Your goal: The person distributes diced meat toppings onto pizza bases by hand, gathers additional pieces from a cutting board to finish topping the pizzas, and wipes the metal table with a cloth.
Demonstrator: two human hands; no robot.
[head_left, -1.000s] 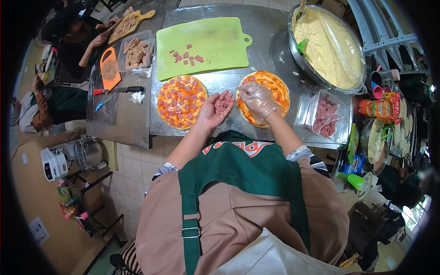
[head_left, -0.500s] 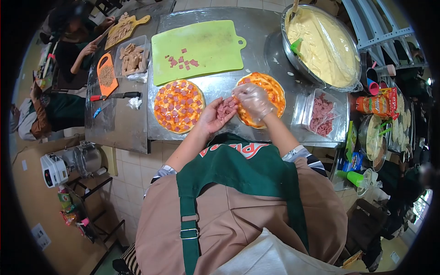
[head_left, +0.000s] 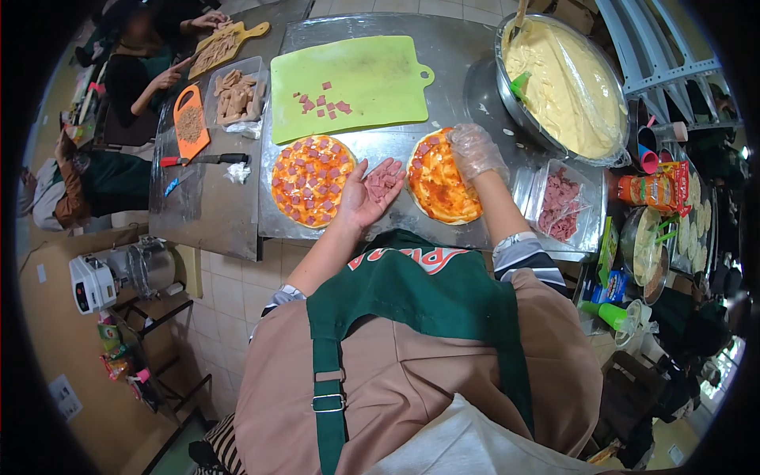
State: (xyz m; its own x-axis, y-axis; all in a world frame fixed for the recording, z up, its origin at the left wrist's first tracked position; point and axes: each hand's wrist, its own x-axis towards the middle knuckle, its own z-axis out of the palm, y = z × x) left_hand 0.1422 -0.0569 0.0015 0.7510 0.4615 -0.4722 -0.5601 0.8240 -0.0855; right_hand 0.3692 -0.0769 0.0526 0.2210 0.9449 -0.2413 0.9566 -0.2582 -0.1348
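Note:
My left hand [head_left: 366, 202] is palm up between two round pizzas, cupping a small heap of pink diced ham [head_left: 385, 179]. My right hand [head_left: 477, 152], in a clear plastic glove, is over the upper right edge of the right pizza [head_left: 443, 190]; its fingers are bent together, and whatever they hold is hidden. Red-orange sauce covers that pizza. On the left pizza [head_left: 313, 180], ham squares are spread across the sauce. A green cutting board [head_left: 356, 71] lies beyond, with a few ham squares [head_left: 326, 105] on it.
At the right stand a tub of diced ham [head_left: 559, 202] and a large bowl of pale yellow dough or batter [head_left: 562, 79]. To the left are a tub of tan pieces [head_left: 236, 95], an orange board [head_left: 187, 131] and a knife [head_left: 198, 160]. A co-worker's hand [head_left: 165, 77] is at a yellow board.
My right hand has moved from the ham in my left palm to the far right edge of the right pizza. My left palm has opened out flatter. The view has shifted slightly.

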